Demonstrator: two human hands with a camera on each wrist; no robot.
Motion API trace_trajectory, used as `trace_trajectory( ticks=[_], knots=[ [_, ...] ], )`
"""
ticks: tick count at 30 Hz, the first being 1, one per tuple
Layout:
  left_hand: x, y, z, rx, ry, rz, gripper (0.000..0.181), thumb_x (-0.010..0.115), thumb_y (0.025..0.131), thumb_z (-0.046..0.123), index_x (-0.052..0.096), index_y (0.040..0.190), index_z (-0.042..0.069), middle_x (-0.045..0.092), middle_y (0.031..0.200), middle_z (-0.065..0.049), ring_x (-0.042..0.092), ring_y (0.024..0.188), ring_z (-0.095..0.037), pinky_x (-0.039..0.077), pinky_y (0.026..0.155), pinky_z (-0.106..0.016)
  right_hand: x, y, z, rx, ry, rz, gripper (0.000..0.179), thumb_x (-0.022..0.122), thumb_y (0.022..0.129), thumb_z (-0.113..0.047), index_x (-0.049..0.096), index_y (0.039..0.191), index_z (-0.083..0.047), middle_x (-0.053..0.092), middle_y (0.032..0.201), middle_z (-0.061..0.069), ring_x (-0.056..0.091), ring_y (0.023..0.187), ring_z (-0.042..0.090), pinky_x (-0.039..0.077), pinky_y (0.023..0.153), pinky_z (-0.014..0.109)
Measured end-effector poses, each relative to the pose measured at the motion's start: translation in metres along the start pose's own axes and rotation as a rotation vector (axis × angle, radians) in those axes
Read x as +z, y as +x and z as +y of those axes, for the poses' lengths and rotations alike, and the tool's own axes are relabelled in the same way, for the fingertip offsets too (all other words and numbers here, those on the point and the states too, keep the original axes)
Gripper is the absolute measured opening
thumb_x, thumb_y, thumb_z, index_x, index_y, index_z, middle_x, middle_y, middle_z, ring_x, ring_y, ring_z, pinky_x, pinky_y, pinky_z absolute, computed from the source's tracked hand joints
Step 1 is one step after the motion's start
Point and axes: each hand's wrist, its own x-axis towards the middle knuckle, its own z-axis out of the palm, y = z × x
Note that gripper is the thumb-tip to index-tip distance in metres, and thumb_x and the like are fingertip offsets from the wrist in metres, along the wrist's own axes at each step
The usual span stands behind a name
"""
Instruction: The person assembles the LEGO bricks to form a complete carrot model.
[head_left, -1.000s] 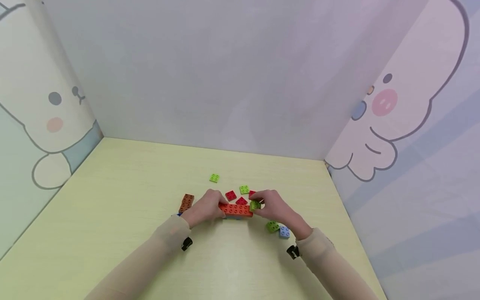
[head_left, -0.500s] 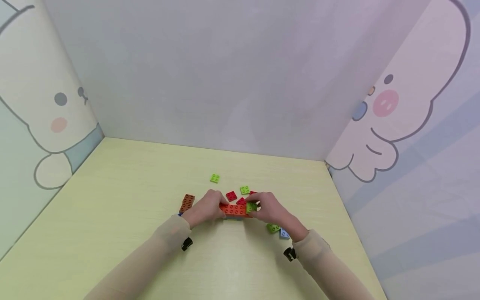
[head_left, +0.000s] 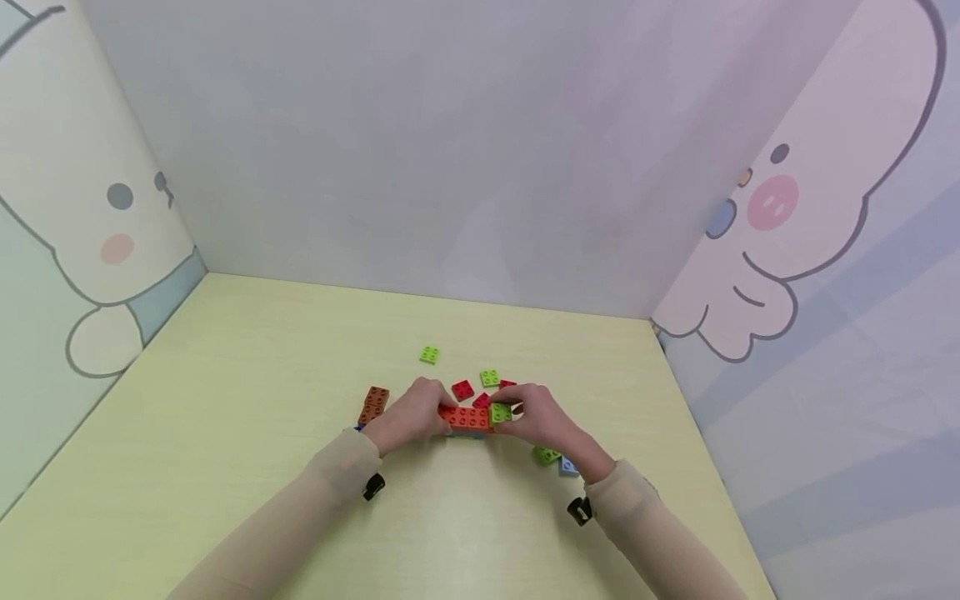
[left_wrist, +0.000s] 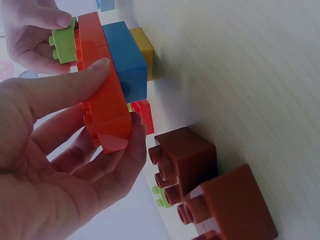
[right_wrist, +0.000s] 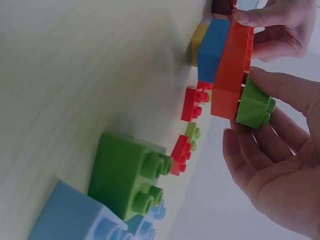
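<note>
A long orange building brick (head_left: 468,418) tops a stack, with a blue brick (left_wrist: 125,60) under it and a yellow brick (left_wrist: 143,50) at the bottom. My left hand (head_left: 411,415) grips the orange brick's left end, thumb on its near side and fingers behind. Between thumb and fingers, my right hand (head_left: 542,414) pinches a small green brick (right_wrist: 255,105), studs up, over the orange brick's right end. In the right wrist view, orange studs show in a narrow gap beneath the green brick.
Two brown bricks (head_left: 373,406) lie left of my left hand. Behind the stack are red bricks (head_left: 462,390) and light green bricks (head_left: 429,355). Another green brick (right_wrist: 125,175) and light blue bricks (right_wrist: 75,215) lie near my right wrist. Walls rise behind and beside the table.
My right hand has moved left with the green brick, from the edge of the orange brick's right end to over its studs. The left hand has held its place.
</note>
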Motion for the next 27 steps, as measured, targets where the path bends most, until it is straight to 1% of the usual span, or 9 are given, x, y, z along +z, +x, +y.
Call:
trace_trajectory(
  ticks=[6, 9, 13, 17, 21, 27],
  knots=[
    [0.000, 0.002, -0.002, -0.003, 0.001, -0.006, 0.034, 0.081, 0.075, 0.005, 0.072, 0.107, 0.002, 0.066, 0.109, -0.009, 0.056, 0.103, -0.022, 0.046, 0.088, -0.037, 0.005, 0.001, 0.006, 0.062, 0.043, 0.020, 0.040, 0.082, 0.076, -0.017, 0.070, 0.112, -0.006, 0.065, 0.105, -0.001, 0.060, 0.088, 0.015, 0.051, 0.078, 0.031],
    [0.000, 0.002, -0.003, -0.004, -0.002, -0.007, 0.033, 0.081, 0.075, 0.005, 0.073, 0.107, 0.002, 0.066, 0.108, -0.009, 0.056, 0.101, -0.020, 0.046, 0.087, -0.036, 0.009, 0.002, 0.011, 0.069, 0.109, 0.020, 0.040, 0.082, 0.076, -0.016, 0.069, 0.112, -0.006, 0.064, 0.106, 0.001, 0.062, 0.092, 0.017, 0.051, 0.078, 0.030],
    [0.001, 0.003, -0.005, 0.000, -0.011, -0.010, 0.032, 0.080, 0.075, 0.005, 0.073, 0.106, 0.003, 0.066, 0.107, -0.008, 0.056, 0.099, -0.019, 0.046, 0.086, -0.036, 0.012, 0.003, 0.016, 0.062, 0.159, 0.009, 0.039, 0.081, 0.077, -0.015, 0.067, 0.112, -0.005, 0.063, 0.109, 0.001, 0.062, 0.098, 0.020, 0.052, 0.078, 0.030],
    [0.002, 0.004, -0.007, 0.007, -0.017, -0.011, 0.033, 0.081, 0.075, 0.005, 0.073, 0.106, 0.002, 0.066, 0.107, -0.008, 0.056, 0.099, -0.020, 0.046, 0.086, -0.036, 0.013, 0.005, 0.018, 0.049, 0.148, 0.010, 0.037, 0.081, 0.077, -0.015, 0.067, 0.110, -0.006, 0.062, 0.108, 0.001, 0.062, 0.098, 0.021, 0.051, 0.080, 0.031],
    [0.001, 0.005, -0.008, -0.002, -0.020, -0.015, 0.033, 0.081, 0.075, 0.006, 0.073, 0.107, 0.002, 0.066, 0.107, -0.008, 0.056, 0.099, -0.020, 0.046, 0.086, -0.037, 0.014, 0.006, 0.018, 0.050, 0.170, 0.018, 0.036, 0.081, 0.077, -0.014, 0.068, 0.109, -0.006, 0.063, 0.107, 0.001, 0.061, 0.098, 0.021, 0.050, 0.082, 0.031],
    [0.001, 0.005, -0.008, -0.012, -0.017, -0.020, 0.034, 0.081, 0.075, 0.006, 0.072, 0.108, 0.003, 0.065, 0.109, -0.008, 0.055, 0.101, -0.021, 0.044, 0.089, -0.038, 0.016, 0.007, 0.018, 0.063, 0.196, 0.032, 0.037, 0.081, 0.077, -0.012, 0.068, 0.111, -0.005, 0.063, 0.109, 0.003, 0.062, 0.098, 0.022, 0.050, 0.082, 0.032]
  ],
)
